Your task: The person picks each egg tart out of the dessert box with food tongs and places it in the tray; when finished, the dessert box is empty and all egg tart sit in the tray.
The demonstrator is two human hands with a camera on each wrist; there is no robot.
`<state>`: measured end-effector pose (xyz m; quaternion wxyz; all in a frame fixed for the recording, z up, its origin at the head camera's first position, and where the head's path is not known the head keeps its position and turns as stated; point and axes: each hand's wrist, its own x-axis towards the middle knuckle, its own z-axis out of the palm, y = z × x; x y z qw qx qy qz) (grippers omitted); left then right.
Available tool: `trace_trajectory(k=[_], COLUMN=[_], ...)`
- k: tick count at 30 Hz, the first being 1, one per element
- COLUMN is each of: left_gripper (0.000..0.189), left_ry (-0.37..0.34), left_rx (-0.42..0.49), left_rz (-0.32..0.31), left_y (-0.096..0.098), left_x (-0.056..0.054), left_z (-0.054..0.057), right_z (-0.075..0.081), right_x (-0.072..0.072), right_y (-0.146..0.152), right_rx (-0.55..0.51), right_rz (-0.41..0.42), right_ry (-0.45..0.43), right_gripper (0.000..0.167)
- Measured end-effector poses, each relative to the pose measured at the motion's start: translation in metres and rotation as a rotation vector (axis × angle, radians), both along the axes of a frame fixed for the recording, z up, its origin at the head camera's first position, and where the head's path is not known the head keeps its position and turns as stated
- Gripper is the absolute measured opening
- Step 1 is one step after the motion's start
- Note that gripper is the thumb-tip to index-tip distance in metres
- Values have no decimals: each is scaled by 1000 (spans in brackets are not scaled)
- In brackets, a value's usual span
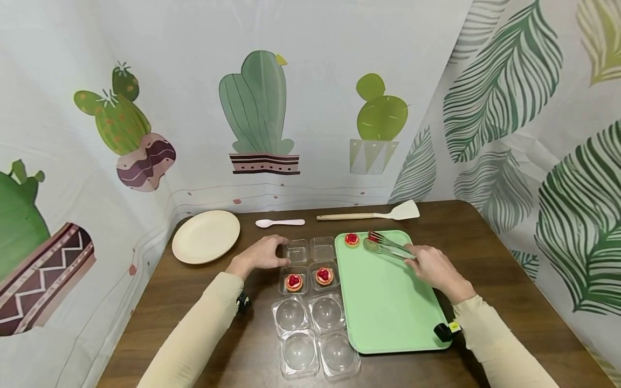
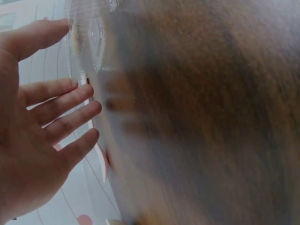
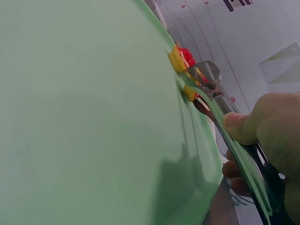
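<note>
My right hand [image 1: 436, 269] holds metal tongs [image 1: 394, 249] over the far end of a light green tray [image 1: 388, 302]. Between the tong tips is a red-topped tart [image 1: 372, 236], partly hidden by them. A second tart [image 1: 351, 240] sits just left of it on the tray. My left hand [image 1: 262, 253] reaches to the left side of a clear plastic container [image 1: 322, 249], its extended fingers [image 2: 61, 108] and thumb at the container's edge. One tart [image 1: 294, 282] and another tart [image 1: 324, 276] sit in the two near compartments. The container's domed lid [image 1: 299, 353] lies open toward me.
A cream plate [image 1: 206, 237] lies at the back left of the brown table [image 1: 485, 242]. Along the back edge are a pale pink spoon [image 1: 281, 222] and a white spatula [image 1: 402, 210] with a wooden handle. A patterned cloth [image 1: 320, 108] hangs behind the table.
</note>
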<state>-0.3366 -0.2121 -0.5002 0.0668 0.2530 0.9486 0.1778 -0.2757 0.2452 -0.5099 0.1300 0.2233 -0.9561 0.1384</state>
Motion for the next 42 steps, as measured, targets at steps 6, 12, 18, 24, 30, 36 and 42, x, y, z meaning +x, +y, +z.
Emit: trace_trajectory(k=[6,12,18,24,30,36,42], left_gripper=[62,62,60,62,68,74,76], left_ry=[1,2,-2,8,26,20,32], left_rx=[-3,3,5,-2,-22,-17,-6], left_rz=[-3,-4,0,-5,-12,-6,2], left_y=[1,0,0,0,0,1,4], left_x=[-1,0,0,1,1,2,5], left_z=[0,0,-1,-2,-3,0,5], right_z=[-2,0,2,3,7,14,20], right_x=[1,4,8,9,9,10,12], right_y=[0,1,1,1,1,-2,-5], right_rx=[-15,-33,-42,-56,-65,-75,-70], right_rz=[4,-5,-6,-3,-2,3,8], right_ry=[12,-43,-61,-68,-68,-70,-60], right_gripper=[40,48,52,53,53,52,50])
